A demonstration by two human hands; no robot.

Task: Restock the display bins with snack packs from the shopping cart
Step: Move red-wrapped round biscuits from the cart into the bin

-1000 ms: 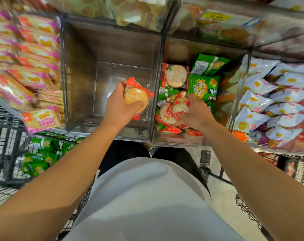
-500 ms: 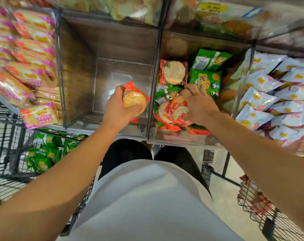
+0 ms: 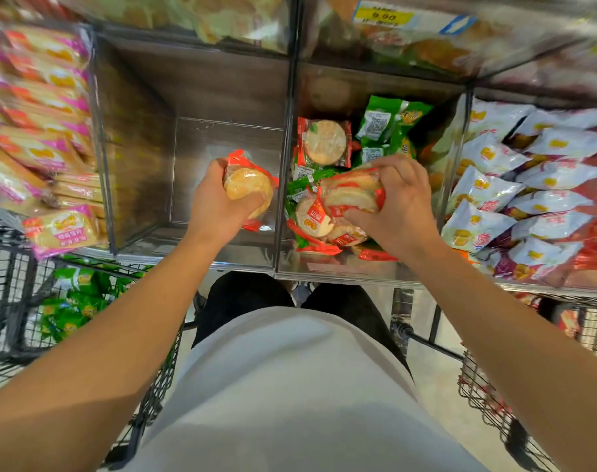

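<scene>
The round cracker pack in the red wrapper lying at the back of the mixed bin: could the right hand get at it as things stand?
Probably not right away. The round cracker pack in the red wrapper lies uncovered on top, just beyond the right hand, but that hand's grip is already full with a bunch of red-wrapped cracker packs.

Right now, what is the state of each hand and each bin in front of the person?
left hand: holds one red snack pack
right hand: grips red packs
left clear bin: bottom bare
middle bin: partly filled, red and green packs
right bin: full, white packs
</scene>
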